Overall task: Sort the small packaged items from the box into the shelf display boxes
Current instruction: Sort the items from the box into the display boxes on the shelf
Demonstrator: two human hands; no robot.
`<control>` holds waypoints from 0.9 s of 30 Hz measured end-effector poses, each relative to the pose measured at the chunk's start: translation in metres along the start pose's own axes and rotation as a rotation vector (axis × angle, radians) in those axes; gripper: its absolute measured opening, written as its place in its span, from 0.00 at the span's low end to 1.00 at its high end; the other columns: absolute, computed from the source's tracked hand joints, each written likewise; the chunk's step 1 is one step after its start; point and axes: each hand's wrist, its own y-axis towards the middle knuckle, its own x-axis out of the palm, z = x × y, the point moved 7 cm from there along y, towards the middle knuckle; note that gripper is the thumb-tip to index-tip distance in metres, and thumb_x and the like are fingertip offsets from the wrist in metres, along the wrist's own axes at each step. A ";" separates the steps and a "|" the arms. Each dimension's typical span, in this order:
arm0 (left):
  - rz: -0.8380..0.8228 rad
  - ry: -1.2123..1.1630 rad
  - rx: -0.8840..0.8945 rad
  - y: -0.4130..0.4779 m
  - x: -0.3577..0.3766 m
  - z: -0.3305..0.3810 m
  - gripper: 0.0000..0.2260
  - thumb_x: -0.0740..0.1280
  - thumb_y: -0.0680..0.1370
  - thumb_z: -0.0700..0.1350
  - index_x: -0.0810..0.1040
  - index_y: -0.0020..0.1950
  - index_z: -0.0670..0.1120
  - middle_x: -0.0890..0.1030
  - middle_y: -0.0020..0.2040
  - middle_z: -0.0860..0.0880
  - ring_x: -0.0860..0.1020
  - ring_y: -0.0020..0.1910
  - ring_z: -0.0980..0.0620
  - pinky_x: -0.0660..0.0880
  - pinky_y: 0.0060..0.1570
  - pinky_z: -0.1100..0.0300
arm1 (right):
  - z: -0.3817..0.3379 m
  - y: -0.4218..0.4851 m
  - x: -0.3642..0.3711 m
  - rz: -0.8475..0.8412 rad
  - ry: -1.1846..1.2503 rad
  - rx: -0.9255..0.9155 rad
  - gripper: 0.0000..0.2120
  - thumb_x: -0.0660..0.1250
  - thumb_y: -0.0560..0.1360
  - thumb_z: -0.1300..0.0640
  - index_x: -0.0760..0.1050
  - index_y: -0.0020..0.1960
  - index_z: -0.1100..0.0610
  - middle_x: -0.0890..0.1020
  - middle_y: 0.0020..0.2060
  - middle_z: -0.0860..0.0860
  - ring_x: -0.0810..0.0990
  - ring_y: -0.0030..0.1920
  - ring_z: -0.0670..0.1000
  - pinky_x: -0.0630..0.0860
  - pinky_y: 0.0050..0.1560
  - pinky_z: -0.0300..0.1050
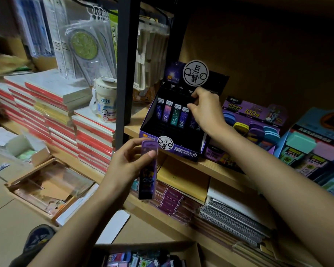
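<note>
Left hand [127, 162] gripped a purple case [148, 170] just below the display box [183, 151].
Right hand [204, 110] sat inside it, beside constellation-printed packs [172, 114], fingers curled on something dark; grasp unclear. To its right a purple box [253, 112] read "100". Below both hands, a carton [198, 253] held mixed packs.
</note>
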 end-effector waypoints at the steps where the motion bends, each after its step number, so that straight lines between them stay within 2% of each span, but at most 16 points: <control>1: -0.008 0.010 -0.002 0.000 0.001 0.000 0.14 0.70 0.69 0.49 0.79 0.54 0.53 0.82 0.51 0.50 0.81 0.53 0.50 0.78 0.51 0.49 | -0.002 0.000 0.000 -0.023 -0.040 -0.012 0.13 0.67 0.75 0.62 0.73 0.59 0.61 0.80 0.48 0.58 0.78 0.50 0.56 0.71 0.46 0.42; 3: -0.027 0.021 0.000 -0.001 0.005 0.001 0.15 0.70 0.69 0.48 0.78 0.56 0.51 0.83 0.51 0.49 0.81 0.52 0.50 0.78 0.49 0.52 | -0.008 -0.006 -0.006 -0.039 -0.095 -0.045 0.16 0.66 0.76 0.61 0.71 0.63 0.61 0.79 0.51 0.59 0.79 0.51 0.57 0.73 0.48 0.45; 5: -0.043 -0.008 0.008 -0.002 0.011 0.003 0.16 0.71 0.69 0.47 0.77 0.56 0.48 0.84 0.49 0.48 0.82 0.48 0.52 0.78 0.44 0.58 | -0.018 -0.025 -0.018 -0.006 -0.066 -0.100 0.17 0.64 0.77 0.60 0.70 0.64 0.60 0.79 0.51 0.57 0.78 0.49 0.54 0.73 0.48 0.41; 7: -0.052 -0.024 0.027 -0.002 0.018 0.005 0.14 0.72 0.68 0.45 0.76 0.52 0.46 0.84 0.46 0.48 0.83 0.45 0.53 0.78 0.41 0.62 | -0.020 -0.053 -0.026 -0.044 0.150 -0.080 0.12 0.64 0.77 0.59 0.75 0.59 0.59 0.80 0.47 0.53 0.79 0.45 0.49 0.73 0.45 0.32; 8: -0.062 -0.019 0.041 -0.003 0.023 0.006 0.13 0.72 0.68 0.45 0.76 0.51 0.47 0.84 0.46 0.49 0.83 0.45 0.53 0.78 0.41 0.63 | -0.019 -0.070 -0.025 -0.122 0.299 -0.030 0.08 0.64 0.77 0.57 0.77 0.55 0.57 0.82 0.44 0.52 0.80 0.44 0.48 0.74 0.46 0.33; 10: -0.096 -0.015 0.065 -0.005 0.035 0.008 0.12 0.72 0.67 0.44 0.76 0.49 0.48 0.84 0.45 0.51 0.82 0.45 0.53 0.79 0.42 0.62 | -0.016 -0.105 -0.022 -0.299 0.566 0.072 0.06 0.64 0.77 0.57 0.79 0.49 0.56 0.82 0.40 0.52 0.81 0.41 0.45 0.76 0.45 0.40; 12: -0.141 -0.003 0.089 -0.010 0.049 0.009 0.13 0.72 0.66 0.44 0.75 0.48 0.47 0.84 0.45 0.50 0.82 0.46 0.52 0.80 0.45 0.61 | -0.012 -0.131 -0.024 -0.369 0.701 0.115 0.04 0.66 0.76 0.61 0.79 0.46 0.56 0.81 0.38 0.50 0.79 0.38 0.43 0.76 0.42 0.40; 15: -0.217 0.047 0.117 -0.021 0.071 0.010 0.13 0.71 0.67 0.44 0.74 0.49 0.45 0.83 0.47 0.49 0.82 0.48 0.52 0.80 0.48 0.59 | 0.002 -0.148 -0.031 -0.358 0.750 0.196 0.06 0.67 0.74 0.67 0.78 0.47 0.59 0.80 0.38 0.51 0.78 0.37 0.46 0.75 0.42 0.38; 18: -0.239 0.098 0.147 -0.029 0.091 0.012 0.12 0.70 0.67 0.43 0.74 0.48 0.45 0.82 0.46 0.48 0.81 0.47 0.52 0.79 0.48 0.59 | 0.015 -0.158 -0.044 -0.356 0.720 0.228 0.05 0.67 0.73 0.67 0.78 0.48 0.61 0.79 0.36 0.50 0.77 0.35 0.46 0.75 0.39 0.35; 20: -0.240 0.151 0.170 -0.030 0.105 0.017 0.13 0.69 0.68 0.45 0.75 0.50 0.45 0.82 0.48 0.45 0.81 0.49 0.51 0.78 0.50 0.59 | 0.024 -0.157 -0.063 -0.296 0.691 0.211 0.05 0.67 0.74 0.67 0.79 0.46 0.59 0.80 0.36 0.50 0.78 0.34 0.42 0.74 0.37 0.32; 22: -0.253 0.264 0.205 -0.027 0.119 0.022 0.15 0.68 0.70 0.47 0.75 0.55 0.45 0.80 0.51 0.46 0.80 0.51 0.52 0.77 0.51 0.60 | 0.040 -0.148 -0.094 -0.142 0.605 0.181 0.07 0.68 0.73 0.66 0.79 0.45 0.55 0.80 0.37 0.48 0.78 0.34 0.39 0.74 0.38 0.31; 25: -0.261 0.629 0.374 -0.015 0.138 0.030 0.16 0.66 0.76 0.49 0.74 0.61 0.45 0.76 0.56 0.50 0.76 0.53 0.56 0.75 0.52 0.61 | 0.073 -0.129 -0.143 0.096 0.452 0.183 0.08 0.68 0.74 0.64 0.78 0.44 0.51 0.81 0.38 0.45 0.80 0.40 0.47 0.77 0.43 0.40; 27: -0.295 0.846 0.485 -0.005 0.154 0.031 0.18 0.64 0.77 0.51 0.72 0.64 0.46 0.73 0.59 0.52 0.74 0.55 0.57 0.74 0.54 0.61 | 0.093 -0.117 -0.166 0.211 0.383 0.183 0.08 0.68 0.74 0.63 0.78 0.44 0.50 0.80 0.38 0.44 0.80 0.41 0.47 0.76 0.44 0.38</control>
